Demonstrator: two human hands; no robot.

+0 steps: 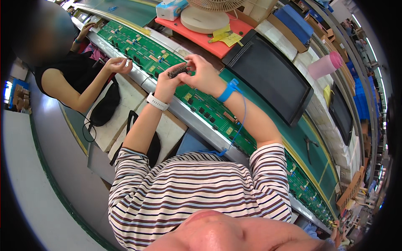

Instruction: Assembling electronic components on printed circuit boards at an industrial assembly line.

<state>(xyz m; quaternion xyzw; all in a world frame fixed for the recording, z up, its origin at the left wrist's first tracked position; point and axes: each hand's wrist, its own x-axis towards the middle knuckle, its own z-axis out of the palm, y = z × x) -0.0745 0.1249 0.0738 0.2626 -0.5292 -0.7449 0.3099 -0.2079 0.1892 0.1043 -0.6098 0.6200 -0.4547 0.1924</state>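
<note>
Both my hands are raised over a long row of green circuit boards. Between them is a short dark piece with a ribbed, beaded surface; its exact kind is not clear. My left hand, with a white watch band at the wrist, is closed around its near end. The bent fingers of my right hand close on the other end, hiding part of it. A blue wrist strap with a thin cord circles my right wrist.
A metal rail edges the boards on my side. Beyond them lie a large black panel, pliers and a red board bearing a round white base. A co-worker's hand is at the left; a pink bottle stands far right.
</note>
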